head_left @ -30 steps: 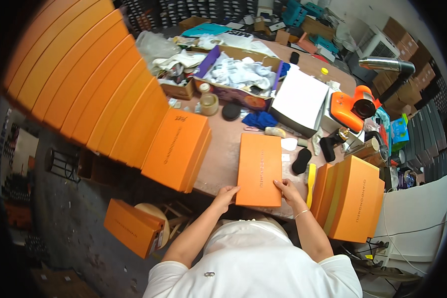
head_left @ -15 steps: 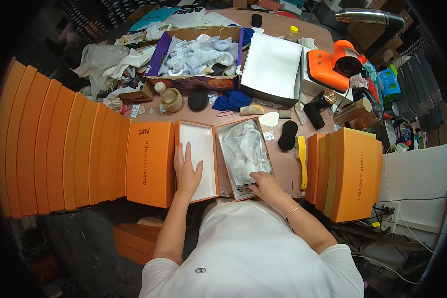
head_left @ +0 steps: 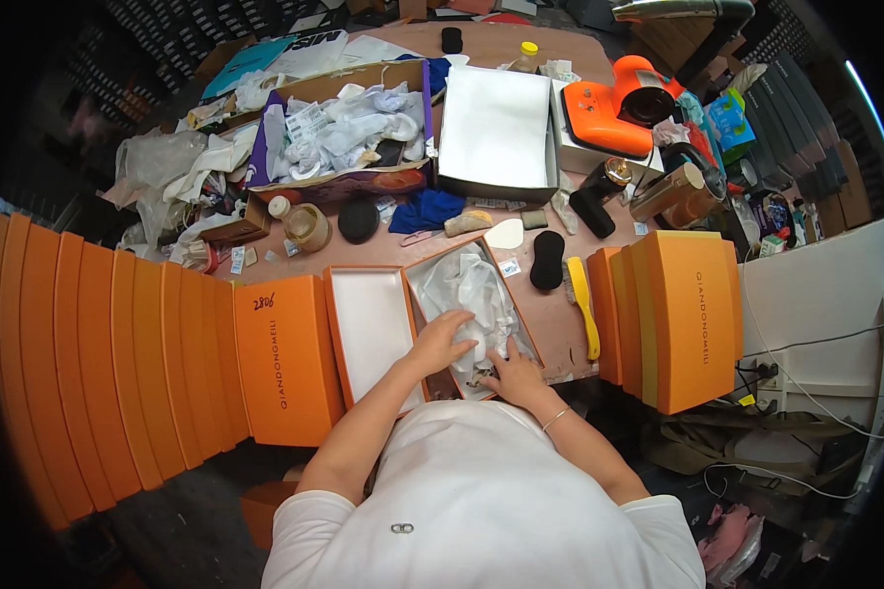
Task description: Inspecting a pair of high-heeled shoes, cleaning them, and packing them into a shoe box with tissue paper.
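Note:
White tissue paper fills an open orange shoebox directly before me. My left hand lies on the left side of the paper, its thumb apart from the other fingers. On the near right part rests my right hand, fingers spread. Between the hands, something dark and patterned peeks out of the paper at the box's near end; I cannot make out what it is. An orange lid, white inside, lies beside the box on the left, partly behind my left forearm.
Rows of orange boxes stand at left and right. A yellow-handled brush and a black sponge-like pad lie right of the open box. Behind are a glass bottle, a purple carton of crumpled paper, and an orange device.
My left hand has moved right, from the lid onto the tissue paper. My right hand stays at the box's near end, its fingers now more spread. The whole view has shifted.

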`<move>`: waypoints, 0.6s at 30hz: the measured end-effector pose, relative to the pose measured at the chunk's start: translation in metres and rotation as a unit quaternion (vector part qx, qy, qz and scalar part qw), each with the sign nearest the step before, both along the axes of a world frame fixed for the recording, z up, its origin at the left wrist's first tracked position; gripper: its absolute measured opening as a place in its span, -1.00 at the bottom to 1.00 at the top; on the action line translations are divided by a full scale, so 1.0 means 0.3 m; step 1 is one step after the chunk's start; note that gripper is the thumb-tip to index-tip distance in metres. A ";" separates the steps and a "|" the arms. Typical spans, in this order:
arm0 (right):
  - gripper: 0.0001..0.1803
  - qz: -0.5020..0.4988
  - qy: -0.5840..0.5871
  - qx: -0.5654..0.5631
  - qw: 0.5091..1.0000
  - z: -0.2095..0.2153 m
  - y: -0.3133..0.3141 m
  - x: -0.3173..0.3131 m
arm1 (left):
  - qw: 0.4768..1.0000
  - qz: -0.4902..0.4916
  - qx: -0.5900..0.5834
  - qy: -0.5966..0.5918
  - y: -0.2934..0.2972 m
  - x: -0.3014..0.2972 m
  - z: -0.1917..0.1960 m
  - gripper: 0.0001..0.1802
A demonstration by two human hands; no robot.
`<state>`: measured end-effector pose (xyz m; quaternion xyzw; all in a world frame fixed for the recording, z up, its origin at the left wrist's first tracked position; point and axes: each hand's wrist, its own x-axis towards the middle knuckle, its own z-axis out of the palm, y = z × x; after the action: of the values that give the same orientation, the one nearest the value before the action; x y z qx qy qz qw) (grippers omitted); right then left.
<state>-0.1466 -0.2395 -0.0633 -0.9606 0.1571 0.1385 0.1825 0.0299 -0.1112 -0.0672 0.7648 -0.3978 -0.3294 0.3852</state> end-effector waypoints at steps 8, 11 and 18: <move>-0.38 -0.044 0.011 0.367 0.929 0.228 -0.156 0.048 | 0.986 0.114 -0.044 -0.117 -0.113 0.045 0.000 -0.21; -0.36 0.005 -0.056 0.412 0.910 0.320 -0.177 -0.022 | 0.961 0.212 -0.122 0.128 -0.132 0.044 0.101 -0.12; -0.08 -0.026 -0.197 0.358 0.912 0.411 -0.097 0.020 | 0.655 0.368 -0.278 0.598 -0.176 0.092 0.078 -0.43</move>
<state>-0.1406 -0.2684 0.0601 -0.8344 0.0830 -0.0113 0.5448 0.0575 -0.1641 -0.0438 0.3436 0.1598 -0.4207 0.8243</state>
